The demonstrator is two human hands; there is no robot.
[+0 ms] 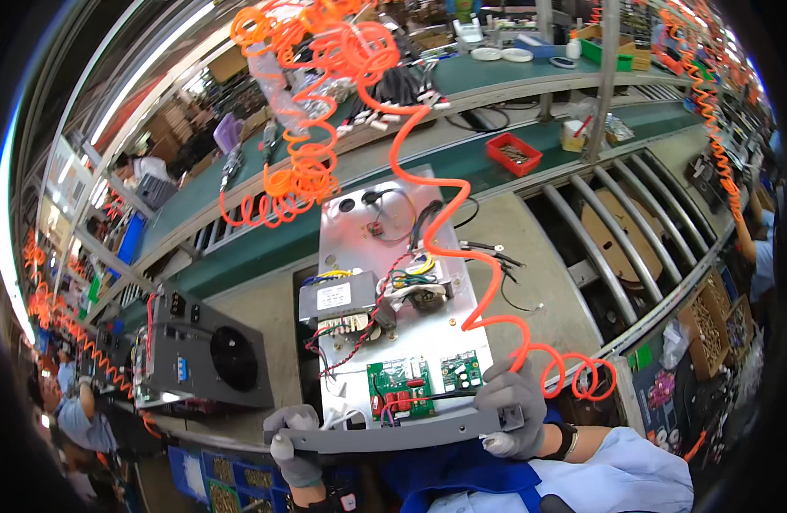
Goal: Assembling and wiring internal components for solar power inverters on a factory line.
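My left hand (pixel 293 445), in a grey glove, grips the left end of a long grey metal strip (pixel 376 439). At the strip's right end my right hand (pixel 511 407) is closed on it, also gloved. The strip lies along the near edge of a shiny metal plate (pixel 370 235); whether it is joined to the plate I cannot tell. On the plate sit a transformer (pixel 335 297), a larger green circuit board (pixel 402 386) and a smaller green circuit board (pixel 460 371), with coloured wires between. An orange coiled air hose (pixel 487 291) hangs over the plate beside my right hand.
A dark grey housing with a round fan opening (pixel 207 350) stands at the left. Metal rollers (pixel 611 239) lie to the right. A red bin (pixel 514 154) of small parts rests on the green bench behind. Blue parts bins (pixel 227 477) sit below at left; other people work at both sides.
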